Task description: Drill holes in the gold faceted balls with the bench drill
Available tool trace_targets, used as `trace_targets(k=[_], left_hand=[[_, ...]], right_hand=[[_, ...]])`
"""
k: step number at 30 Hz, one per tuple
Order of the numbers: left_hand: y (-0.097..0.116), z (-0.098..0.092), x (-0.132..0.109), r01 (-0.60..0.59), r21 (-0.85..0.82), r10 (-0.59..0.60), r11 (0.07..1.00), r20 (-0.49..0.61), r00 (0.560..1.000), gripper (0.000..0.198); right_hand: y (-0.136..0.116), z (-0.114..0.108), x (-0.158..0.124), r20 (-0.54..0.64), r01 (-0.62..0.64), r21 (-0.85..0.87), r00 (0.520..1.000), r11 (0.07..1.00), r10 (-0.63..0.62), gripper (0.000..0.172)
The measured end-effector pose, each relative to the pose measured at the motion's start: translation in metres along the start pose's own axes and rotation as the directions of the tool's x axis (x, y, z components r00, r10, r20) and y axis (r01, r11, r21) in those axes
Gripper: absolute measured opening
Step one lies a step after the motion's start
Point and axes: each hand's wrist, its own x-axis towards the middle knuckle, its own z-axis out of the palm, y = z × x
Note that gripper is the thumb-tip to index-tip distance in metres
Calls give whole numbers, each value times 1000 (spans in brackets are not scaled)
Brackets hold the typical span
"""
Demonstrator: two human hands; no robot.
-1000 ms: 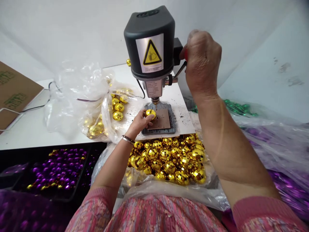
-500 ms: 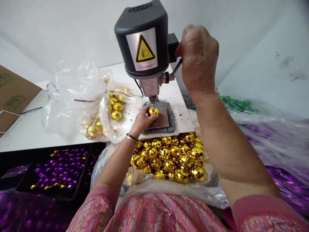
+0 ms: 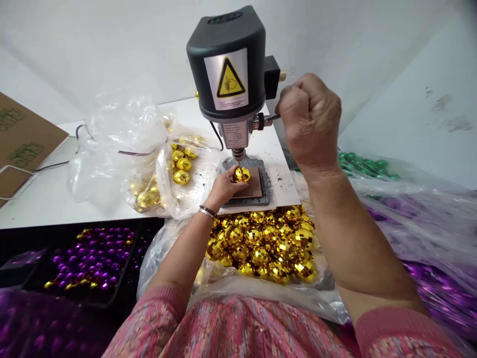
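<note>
My left hand (image 3: 225,187) grips a shiny gold faceted ball (image 3: 241,174) between thumb and fingers. The ball sits on a brown board (image 3: 252,186) over the grey base of a bench drill press (image 3: 227,59). Directly above it is the drill chuck (image 3: 238,153), its thin bit at the top of the ball; whether the tip has gone in I cannot tell. On the right of the machine, my right hand (image 3: 311,122) is closed in a fist around the feed lever (image 3: 273,118), whose end is hidden inside the fist.
A clear bag (image 3: 160,184) with gold balls lies left of the drill. Many gold balls (image 3: 261,238) fill an open bag in front. Purple beads (image 3: 93,258) sit in a black tray at left; green balls (image 3: 367,164) and purple pieces (image 3: 443,293) are bagged at right. A cardboard box (image 3: 26,144) stands far left.
My right hand has come down with the feed lever, away from the side of the drill's head. My left hand still holds the gold ball under the bit. The whole view has shifted slightly.
</note>
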Motion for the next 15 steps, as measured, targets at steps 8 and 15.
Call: trace_targets(k=[8, 15], left_hand=[[1, 3, -2, -2, 27, 3, 1000, -27, 1000, 76], [-5, 3, -1, -47, 45, 47, 998, -5, 999, 74]], right_hand=[[16, -5, -52, -6, 151, -73, 988, 986, -151, 18], [28, -2, -70, -28, 225, -155, 972, 962, -232, 19]])
